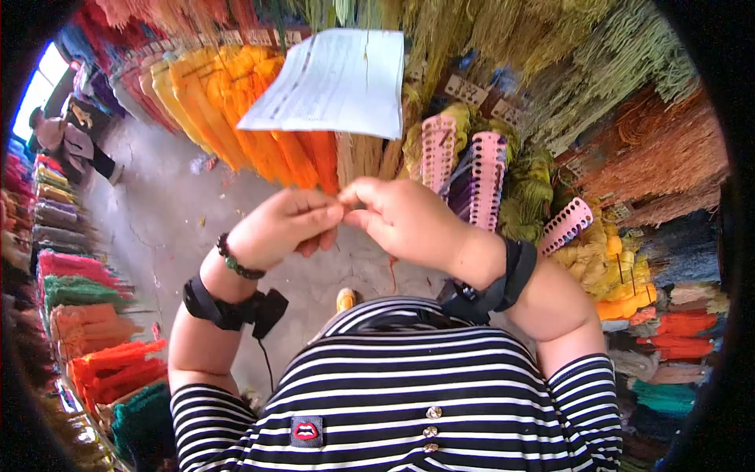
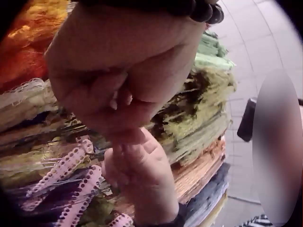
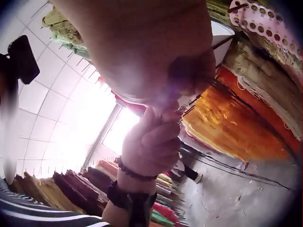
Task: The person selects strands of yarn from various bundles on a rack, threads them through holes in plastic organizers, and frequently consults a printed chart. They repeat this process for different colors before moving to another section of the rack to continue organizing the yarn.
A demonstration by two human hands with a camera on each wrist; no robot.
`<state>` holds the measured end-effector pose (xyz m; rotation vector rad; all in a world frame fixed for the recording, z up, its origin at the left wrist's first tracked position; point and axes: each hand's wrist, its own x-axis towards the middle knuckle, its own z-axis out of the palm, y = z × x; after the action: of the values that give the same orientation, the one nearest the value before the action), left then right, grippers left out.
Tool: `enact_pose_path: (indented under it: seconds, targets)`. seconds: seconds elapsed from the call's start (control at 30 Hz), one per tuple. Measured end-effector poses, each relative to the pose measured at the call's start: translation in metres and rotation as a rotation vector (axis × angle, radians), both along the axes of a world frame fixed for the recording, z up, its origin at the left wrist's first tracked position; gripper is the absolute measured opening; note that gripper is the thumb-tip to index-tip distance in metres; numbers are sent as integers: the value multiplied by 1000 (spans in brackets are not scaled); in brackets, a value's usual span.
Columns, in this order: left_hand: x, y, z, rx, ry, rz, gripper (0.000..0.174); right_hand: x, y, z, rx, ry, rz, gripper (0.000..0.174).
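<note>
Both hands meet in front of the striped shirt in the head view, fingertips together. My left hand [image 1: 287,224], beaded bracelet at its wrist, has bent fingers, with thumb and forefinger pinched against the other hand's tips. From the other side my right hand [image 1: 413,220] pinches with thumb and forefinger at the same spot. Thin dark threads [image 3: 255,123] run away from the hands in the right wrist view; their ends at the fingertips are hidden. Right of the right hand, pink punched cards [image 1: 487,177] lie over dark purple thread [image 1: 460,193].
A printed white sheet [image 1: 338,82] lies over orange skeins [image 1: 228,94] ahead. Olive skeins [image 1: 527,197] and brown skeins [image 1: 645,173] hang at right. Another rack of coloured skeins [image 1: 86,322] lines the left. Between them is grey floor [image 1: 165,181], with a person [image 1: 75,145] farther off.
</note>
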<state>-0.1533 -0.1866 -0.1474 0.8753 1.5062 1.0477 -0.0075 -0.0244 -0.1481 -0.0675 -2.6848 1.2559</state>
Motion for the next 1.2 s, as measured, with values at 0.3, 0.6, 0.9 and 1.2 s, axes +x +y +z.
enact_pose_path:
  seconds: [0.3, 0.6, 0.9, 1.2]
  targets:
    - [15, -5, -26, 70, -84, 253, 20, -6, 12, -55, -507, -135, 155, 37]
    - [-11, 3, -40, 10, -37, 175, 20, -26, -2, -22, -65, -303, 20, 38]
    - [-48, 9, -57, -8, -124, 110, 20, -43, -6, -42, 313, 53, -79, 11]
    - [-36, 30, -134, 98, -572, -41, 25, -40, 18, -58, -408, 60, -89, 8]
